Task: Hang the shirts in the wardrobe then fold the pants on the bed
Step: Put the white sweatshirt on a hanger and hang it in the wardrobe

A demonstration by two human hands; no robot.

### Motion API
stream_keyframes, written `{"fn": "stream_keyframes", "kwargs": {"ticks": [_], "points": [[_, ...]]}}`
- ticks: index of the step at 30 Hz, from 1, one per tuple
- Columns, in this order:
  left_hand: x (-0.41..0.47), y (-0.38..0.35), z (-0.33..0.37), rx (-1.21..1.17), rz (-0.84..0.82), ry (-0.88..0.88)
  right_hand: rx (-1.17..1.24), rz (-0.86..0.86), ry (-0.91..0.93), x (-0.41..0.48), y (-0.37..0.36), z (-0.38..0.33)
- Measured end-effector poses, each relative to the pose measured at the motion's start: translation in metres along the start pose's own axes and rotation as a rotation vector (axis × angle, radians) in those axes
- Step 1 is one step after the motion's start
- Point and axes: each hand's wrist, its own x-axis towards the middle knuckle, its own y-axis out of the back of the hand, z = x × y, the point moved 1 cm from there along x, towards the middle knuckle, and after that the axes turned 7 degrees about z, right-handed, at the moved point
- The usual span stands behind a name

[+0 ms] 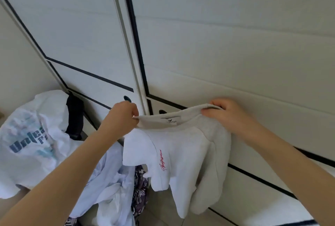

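The collar label (pixel 171 119) of the white shirt (pixel 181 153), between the left hand (pixel 123 117) and the right hand (pixel 230 115), is too blurred to read, as is the red script (pixel 162 160) below it. Left of the left hand, folds cut off the lettering on the printed T-shirt (pixel 27 144). Beneath that forearm, a patterned garment (pixel 139 189) lies mostly hidden under a pale blue shirt (pixel 108 180).

White T-shirt (pixel 25 167) at left: large blue-grey block letters "Unle", rest of word lost in fold; second line beneath starts with "F", remainder hidden in creases. Pale sweatshirt (pixel 195 146): white neck label (pixel 171 120) inside collar carries small dark logo above one short printed word, too blurred to read. Same sweatshirt, front panel: red handwritten-style script (pixel 161 160) running vertically, letters not legible
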Motion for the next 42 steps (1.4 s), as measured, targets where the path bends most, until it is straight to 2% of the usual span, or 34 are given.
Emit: {"fn": "stream_keyframes", "kwargs": {"ticks": [2, 4, 7, 9, 12, 14, 18, 22, 29, 34, 36, 39, 42], "points": [[0.006, -0.003, 0.018, -0.131, -0.058, 0.033, 0.041, 0.032, -0.071, -0.014, 0.012, 0.013], [0.008, -0.006, 0.034, -0.331, -0.183, 0.099, 0.066, 0.059, -0.137, -0.03, 0.026, 0.023], [0.008, -0.009, 0.056, -0.579, -0.332, 0.203, 0.017, 0.11, -0.23, -0.054, 0.051, 0.04], [0.005, -0.016, 0.075, -0.63, -0.387, 0.214, -0.066, 0.142, -0.267, -0.07, 0.067, 0.05], [-0.003, -0.031, 0.109, -0.583, -0.426, 0.116, -0.251, 0.167, -0.304, -0.093, 0.086, 0.065], [-0.012, -0.04, 0.132, -0.632, -0.508, 0.118, -0.332, 0.195, -0.322, -0.108, 0.099, 0.078], [-0.031, -0.056, 0.171, -0.952, -0.79, 0.247, -0.425, 0.297, -0.325, -0.143, 0.13, 0.108], [-0.051, -0.071, 0.215, -1.188, -0.906, 0.377, -0.509, 0.341, -0.336, -0.182, 0.162, 0.129], [-0.11, -0.09, 0.312, -1.539, -0.924, 0.706, -0.543, 0.29, -0.405, -0.245, 0.243, 0.169], [-0.155, -0.094, 0.384, -1.745, -0.97, 0.767, -0.594, 0.285, -0.385, -0.289, 0.317, 0.201], [-0.166, -0.092, 0.41, -1.773, -0.987, 0.739, -0.604, 0.348, -0.374, -0.301, 0.346, 0.213], [-0.178, -0.085, 0.452, -1.625, -0.961, 0.604, -0.607, 0.521, -0.361, -0.315, 0.386, 0.23], [-0.188, -0.078, 0.489, -1.421, -0.861, 0.357, -0.581, 0.635, -0.322, -0.323, 0.414, 0.239]]}}
